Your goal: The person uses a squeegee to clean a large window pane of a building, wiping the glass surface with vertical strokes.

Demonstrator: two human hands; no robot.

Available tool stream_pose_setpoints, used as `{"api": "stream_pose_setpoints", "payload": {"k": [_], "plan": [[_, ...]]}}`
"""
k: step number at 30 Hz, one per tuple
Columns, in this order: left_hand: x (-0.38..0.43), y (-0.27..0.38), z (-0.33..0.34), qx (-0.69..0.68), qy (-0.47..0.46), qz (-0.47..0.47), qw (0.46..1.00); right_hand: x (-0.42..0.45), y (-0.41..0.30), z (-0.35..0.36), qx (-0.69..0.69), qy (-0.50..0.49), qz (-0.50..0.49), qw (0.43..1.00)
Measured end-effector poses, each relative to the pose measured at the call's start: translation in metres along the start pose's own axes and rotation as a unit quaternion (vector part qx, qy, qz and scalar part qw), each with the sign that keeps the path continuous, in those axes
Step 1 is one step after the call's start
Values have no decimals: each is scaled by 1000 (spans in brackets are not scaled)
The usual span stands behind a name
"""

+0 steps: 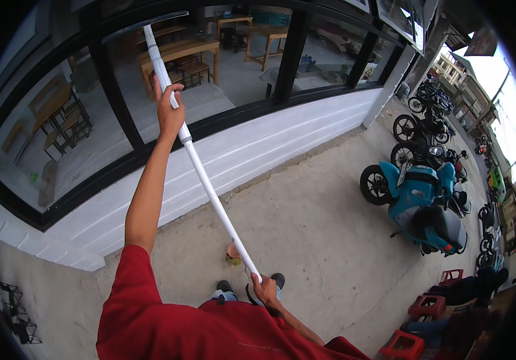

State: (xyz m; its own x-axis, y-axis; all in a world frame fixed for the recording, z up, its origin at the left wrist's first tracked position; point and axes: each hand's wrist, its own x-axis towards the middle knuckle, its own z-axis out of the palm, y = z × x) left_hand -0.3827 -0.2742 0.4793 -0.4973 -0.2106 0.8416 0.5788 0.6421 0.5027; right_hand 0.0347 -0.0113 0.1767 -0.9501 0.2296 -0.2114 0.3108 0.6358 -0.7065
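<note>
A long white pole point(213, 198) runs from near my waist up to the window, with a wide squeegee head point(163, 19) at its far end by the upper part of the glass. My left hand point(170, 108) is raised and holds the upper section of the pole, its index finger and thumb not fully wrapped around it. Low down, near my waist, my right hand point(265, 290) grips the pole's lower end. Black-framed window panes point(249, 90) stand before me, above a white wall point(258, 144). Whether the squeegee blade touches the glass cannot be told.
A small reddish container point(233, 254) stands on the concrete ground just ahead of my feet. To the right are a teal scooter point(424, 193) and parked motorcycles point(424, 121). Red plastic stools point(402, 345) and seated people are at the lower right. Wooden tables point(181, 49) show behind the glass.
</note>
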Motion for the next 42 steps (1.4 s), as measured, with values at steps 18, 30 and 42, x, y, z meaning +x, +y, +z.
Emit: {"api": "stream_pose_setpoints", "payload": {"k": [18,30,42], "plan": [[-184,-55,18,-20,-62,-118,991,-68,81,-19,-96,-105,184,973],[-348,-149,51,-17,-156,-275,948,-119,75,-42,-197,-108,285,932],[-363,-121,36,-32,-169,-291,941,-157,67,-60,-194,-122,269,936]]}}
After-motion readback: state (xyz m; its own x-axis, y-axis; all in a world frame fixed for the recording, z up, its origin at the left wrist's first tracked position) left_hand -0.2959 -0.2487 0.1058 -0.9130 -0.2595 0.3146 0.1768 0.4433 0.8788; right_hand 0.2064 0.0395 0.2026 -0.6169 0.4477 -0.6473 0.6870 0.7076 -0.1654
